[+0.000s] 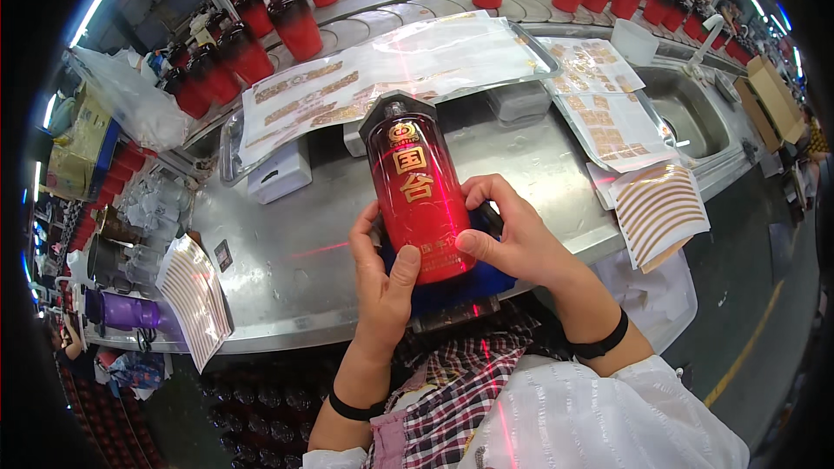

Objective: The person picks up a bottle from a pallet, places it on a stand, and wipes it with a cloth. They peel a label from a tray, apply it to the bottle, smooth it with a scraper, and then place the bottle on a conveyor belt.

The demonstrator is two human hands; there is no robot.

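A glossy red bottle [423, 217], darkening to black at the shoulder and bearing gold lettering and a gold emblem, lies tilted in front of me with its neck pointing away. My left hand [382, 274] is wrapped around its lower left side, thumb on the front face. On the lower right side, my right hand [504, 226] grips it with the thumb pressed on the front. Under the bottle's base shows a blue support [486, 282] at the bench edge. A dark angular holder [373, 113] surrounds the neck end.
Sheets of gold labels [321, 95] lie on a tray beyond the bottle, with more label sheets [599, 117] to the right. Striped strip sheets hang over the bench [269, 295] edge at both sides. A sink [686, 108] is at far right; red bottles [295, 26] line a curved conveyor behind.
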